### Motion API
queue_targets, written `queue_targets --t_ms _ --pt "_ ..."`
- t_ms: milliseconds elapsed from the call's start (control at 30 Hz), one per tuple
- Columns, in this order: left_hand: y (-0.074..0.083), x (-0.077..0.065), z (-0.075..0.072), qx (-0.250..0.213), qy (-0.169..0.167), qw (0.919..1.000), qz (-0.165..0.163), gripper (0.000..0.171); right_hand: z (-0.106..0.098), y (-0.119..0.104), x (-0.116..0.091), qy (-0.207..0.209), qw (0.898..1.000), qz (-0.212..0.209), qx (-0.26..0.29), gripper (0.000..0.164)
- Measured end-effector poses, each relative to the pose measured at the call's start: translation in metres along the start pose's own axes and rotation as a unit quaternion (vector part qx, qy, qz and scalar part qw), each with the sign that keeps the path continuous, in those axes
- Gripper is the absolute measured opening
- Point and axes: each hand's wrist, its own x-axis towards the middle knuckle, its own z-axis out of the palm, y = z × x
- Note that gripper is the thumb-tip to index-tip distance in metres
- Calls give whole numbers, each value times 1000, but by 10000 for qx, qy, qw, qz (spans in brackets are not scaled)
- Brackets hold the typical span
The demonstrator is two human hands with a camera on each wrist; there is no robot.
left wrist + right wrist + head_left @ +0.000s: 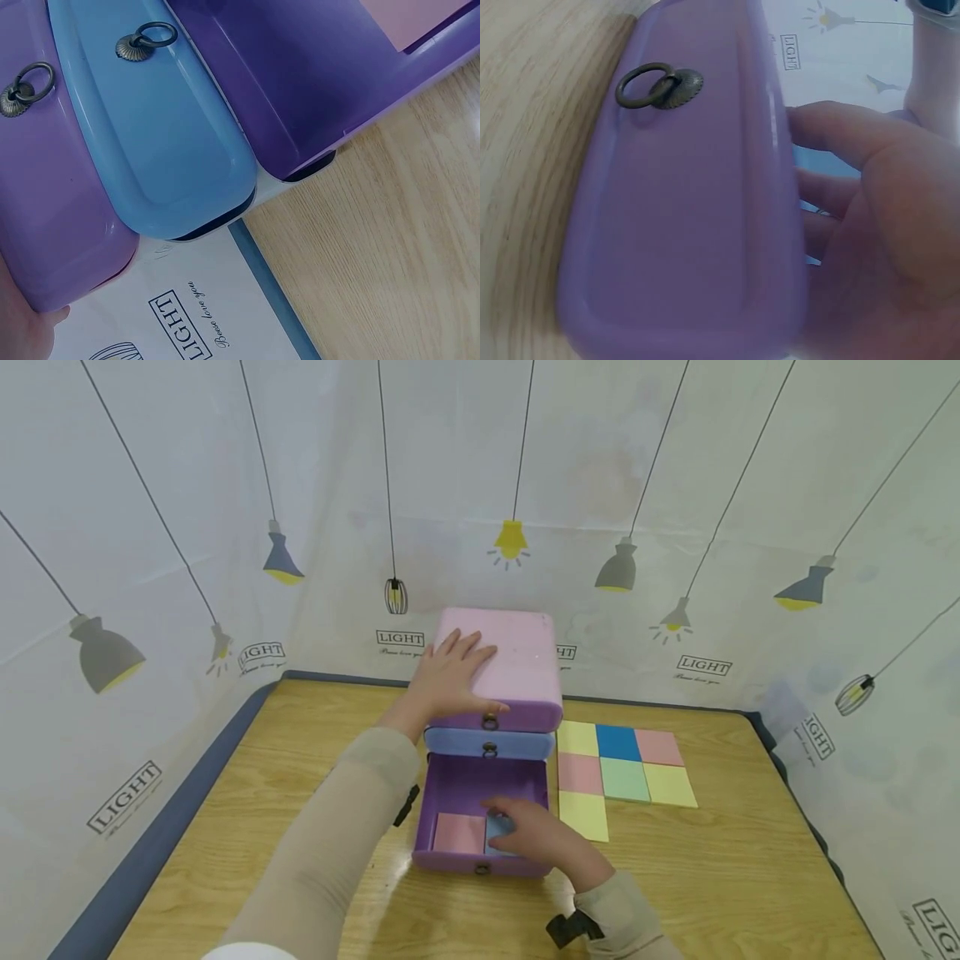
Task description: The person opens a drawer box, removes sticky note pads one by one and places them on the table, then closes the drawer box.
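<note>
A small drawer cabinet with a pink top stands on the table. My left hand rests on that top, fingers spread, thumb by the front edge. Below the purple top drawer is a blue drawer, pushed in. The purple bottom drawer is pulled out, and its front fills much of the right wrist view. Inside lie a pink square of paper and, beside it, a blue square. Over the blue square is my right hand, thumb and forefinger apart; its fingertips are partly hidden behind the drawer front in the right wrist view.
Right of the cabinet, several paper squares lie in rows on the wooden table: yellow, pink, green and blue. A white sheet printed with lamps hangs behind and at both sides.
</note>
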Motion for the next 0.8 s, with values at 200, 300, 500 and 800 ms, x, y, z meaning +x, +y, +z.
queue_targets --t_ms 200,300,500,800 --pt "1 -1 -1 -60 33 10000 28 109 -6 -2 -6 42 9998 111 151 51" --pt "1 -1 -1 -80 29 10000 23 108 -9 -1 -10 109 9994 236 246 51" --pt "2 -2 -3 -65 -18 10000 -6 109 -13 2 -16 144 9994 201 255 45" --pt "2 -1 -3 -47 -70 9999 -63 109 -18 8 -18 156 9975 -182 -664 32"
